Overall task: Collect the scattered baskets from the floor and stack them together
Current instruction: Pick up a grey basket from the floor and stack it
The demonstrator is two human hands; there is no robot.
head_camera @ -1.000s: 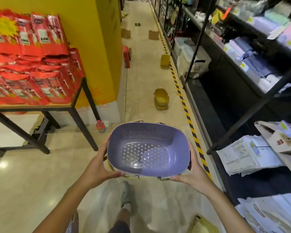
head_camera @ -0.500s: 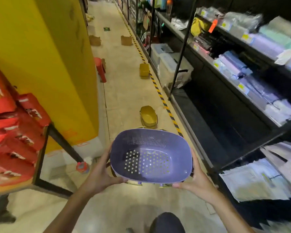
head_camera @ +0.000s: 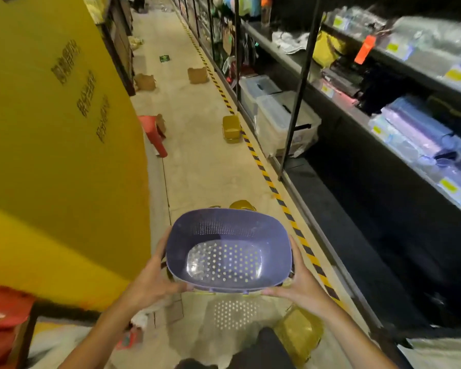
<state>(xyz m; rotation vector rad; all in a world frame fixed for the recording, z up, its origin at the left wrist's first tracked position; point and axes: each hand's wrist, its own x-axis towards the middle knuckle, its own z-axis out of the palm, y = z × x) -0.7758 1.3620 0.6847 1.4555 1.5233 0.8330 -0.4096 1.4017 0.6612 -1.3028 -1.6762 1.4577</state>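
Hands grip one purple perforated basket (head_camera: 228, 251) from both sides: the left hand (head_camera: 155, 278) curls round its left wall with the thumb hooked under the near rim, and the right hand (head_camera: 301, 283) clasps the right wall, its fingers wrapped beneath the near corner. The basket is held in the air between them, mouth up and tilted slightly toward the camera, with yellowish rims of other baskets peeping out beneath its near edge.

Just beyond the hands, a yellow basket (head_camera: 242, 205) sits on the floor (head_camera: 197, 166), mostly hidden behind the purple one's far rim. Farther ahead of the right hand, a second yellow basket (head_camera: 231, 129) stands on the floor beside the black-and-yellow striped tape (head_camera: 266, 179). Below the right forearm, near the person's dark-clad leg, a third yellow basket (head_camera: 298, 334) lies on the floor.

Ahead of the left hand, a red stool (head_camera: 152, 134) stands against the yellow wall (head_camera: 59, 129). To the right of the right hand runs dark shelving (head_camera: 383, 107) stocked with wrapped goods, with clear storage bins (head_camera: 280, 121) at its foot.
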